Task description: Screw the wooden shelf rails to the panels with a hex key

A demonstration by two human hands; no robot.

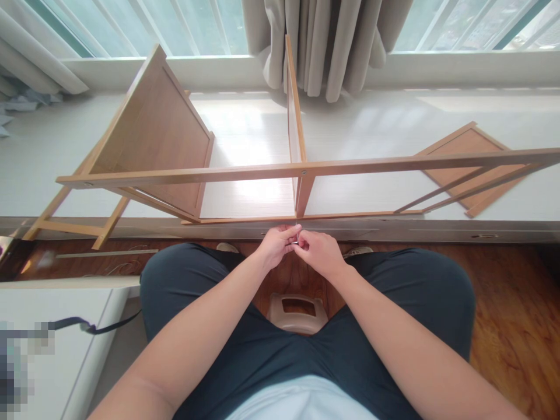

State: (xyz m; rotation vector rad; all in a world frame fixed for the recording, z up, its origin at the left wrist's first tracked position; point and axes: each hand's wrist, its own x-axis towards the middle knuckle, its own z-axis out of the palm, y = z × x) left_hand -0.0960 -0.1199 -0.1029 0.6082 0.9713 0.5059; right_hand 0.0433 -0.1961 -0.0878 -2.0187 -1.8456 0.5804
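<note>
My left hand (pixel 275 245) and my right hand (pixel 320 252) meet between my knees, just in front of the lower rail of a wooden shelf frame (pixel 245 174). Fingers of both are pinched around a small, thin metal piece (pixel 294 242); its exact kind is too small to tell. The frame lies on its side along a white ledge. A middle panel (pixel 296 116) stands upright between its rails, and a bolt head (pixel 304 172) shows on the upper rail. At the left end a wide wooden panel (pixel 161 134) is slanted within the frame.
Another wooden panel (pixel 475 140) lies at the right end on the white ledge (pixel 359 134). Curtains (pixel 319 46) hang behind by the windows. Below me a beige plastic stool (pixel 297 324) stands on the wooden floor. To the left is a white surface (pixel 56 309) with a dark strap (pixel 87 326).
</note>
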